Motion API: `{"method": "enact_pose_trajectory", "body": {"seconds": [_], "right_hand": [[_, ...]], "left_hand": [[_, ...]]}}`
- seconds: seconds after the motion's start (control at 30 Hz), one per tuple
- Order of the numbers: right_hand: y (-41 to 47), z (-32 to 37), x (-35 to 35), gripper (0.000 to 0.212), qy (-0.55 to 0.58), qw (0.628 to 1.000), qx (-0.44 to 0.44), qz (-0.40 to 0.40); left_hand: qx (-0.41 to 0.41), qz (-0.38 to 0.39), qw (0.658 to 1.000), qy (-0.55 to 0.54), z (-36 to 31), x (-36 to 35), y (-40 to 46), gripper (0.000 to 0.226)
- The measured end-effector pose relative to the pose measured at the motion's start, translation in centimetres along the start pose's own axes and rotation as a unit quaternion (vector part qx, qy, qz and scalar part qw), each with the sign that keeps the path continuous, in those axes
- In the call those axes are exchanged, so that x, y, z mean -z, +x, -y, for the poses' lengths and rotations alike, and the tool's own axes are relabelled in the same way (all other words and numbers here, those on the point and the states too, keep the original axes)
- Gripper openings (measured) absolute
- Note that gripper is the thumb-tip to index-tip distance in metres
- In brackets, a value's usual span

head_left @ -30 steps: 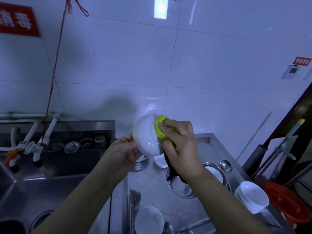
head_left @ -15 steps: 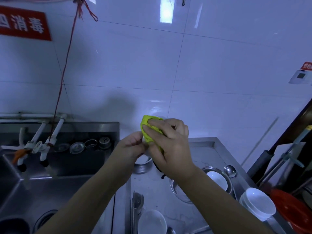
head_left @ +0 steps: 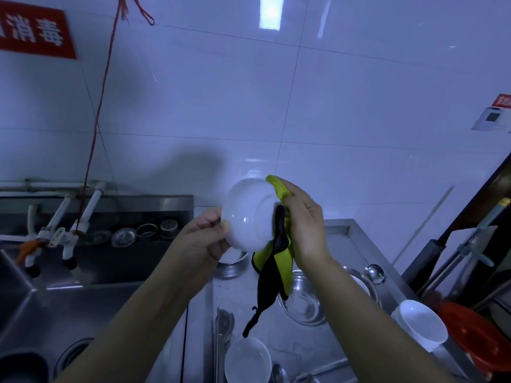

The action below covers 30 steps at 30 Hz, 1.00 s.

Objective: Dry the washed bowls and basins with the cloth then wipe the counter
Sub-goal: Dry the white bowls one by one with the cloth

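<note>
Above the steel surface [head_left: 282, 346], the left hand [head_left: 203, 239] grips a smooth white bowl [head_left: 249, 217] by its rim; the right hand [head_left: 304, 225] presses a yellow-green cloth [head_left: 282, 261] against its base.

A red sign [head_left: 33, 33] with white characters is hanging on the white tiled wall [head_left: 276, 106] at ten o'clock, and a red cord [head_left: 99, 111] is trailing down from twelve o'clock toward the white taps [head_left: 69, 228] at nine o'clock. Round metal strainers [head_left: 124, 236] are lying along the ledge behind the sink [head_left: 83, 299]. A white wall unit [head_left: 490, 121] is sitting at three o'clock. A red tub [head_left: 478, 338] is standing at four o'clock, beside leaning mop handles [head_left: 453, 261].
</note>
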State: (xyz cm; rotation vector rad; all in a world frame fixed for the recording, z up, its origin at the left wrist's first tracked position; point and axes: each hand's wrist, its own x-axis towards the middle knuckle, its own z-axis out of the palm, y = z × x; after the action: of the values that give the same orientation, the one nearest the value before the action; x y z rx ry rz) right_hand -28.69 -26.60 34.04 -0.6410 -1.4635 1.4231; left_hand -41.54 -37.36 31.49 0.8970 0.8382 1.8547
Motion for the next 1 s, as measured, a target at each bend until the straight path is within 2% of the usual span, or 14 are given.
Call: {"method": "enact_pose_trajectory", "body": {"seconds": [0.07,0.13,0.27,0.4,0.57,0.77,0.87,1.0], "right_hand": [[-0.9,-0.9,-0.5,0.038,-0.015,0.999,0.03,-0.042],[-1.8,-2.0,-1.2,0.04,-0.079,0.988,0.102,-0.081],[-3.8,-4.8,-2.0,0.049,-0.228,0.941,0.226,-0.107],[-4.6,-6.3,-0.9,0.048,-0.385,0.857,0.341,-0.037],[-2.6,-4.1,-1.5,0.039,-0.441,0.812,0.383,-0.009],[-2.9,-5.2,-0.6,0.032,-0.451,0.75,0.484,0.014],[-3.0,-6.2,-0.2,0.034,-0.437,0.765,0.473,-0.008],[-3.3,-6.7,-0.6,0.046,-0.371,0.853,0.365,-0.048]], "left_hand": [[0.009,-0.028,0.995,-0.092,0.3,-0.5,0.5,0.027],[0.02,-0.072,0.983,-0.171,0.8,-1.2,1.0,0.031],[0.052,-0.152,0.952,-0.259,1.3,-1.9,1.8,0.025],[0.077,-0.177,0.951,-0.242,1.5,-2.4,1.6,0.022],[0.112,-0.138,0.968,-0.176,1.9,-3.1,0.8,0.02],[0.135,-0.174,0.949,-0.225,1.6,-2.8,0.6,0.034],[0.143,-0.194,0.926,-0.29,1.5,-2.4,0.2,0.031],[0.138,-0.202,0.916,-0.318,0.8,-1.7,-0.3,0.021]]}}
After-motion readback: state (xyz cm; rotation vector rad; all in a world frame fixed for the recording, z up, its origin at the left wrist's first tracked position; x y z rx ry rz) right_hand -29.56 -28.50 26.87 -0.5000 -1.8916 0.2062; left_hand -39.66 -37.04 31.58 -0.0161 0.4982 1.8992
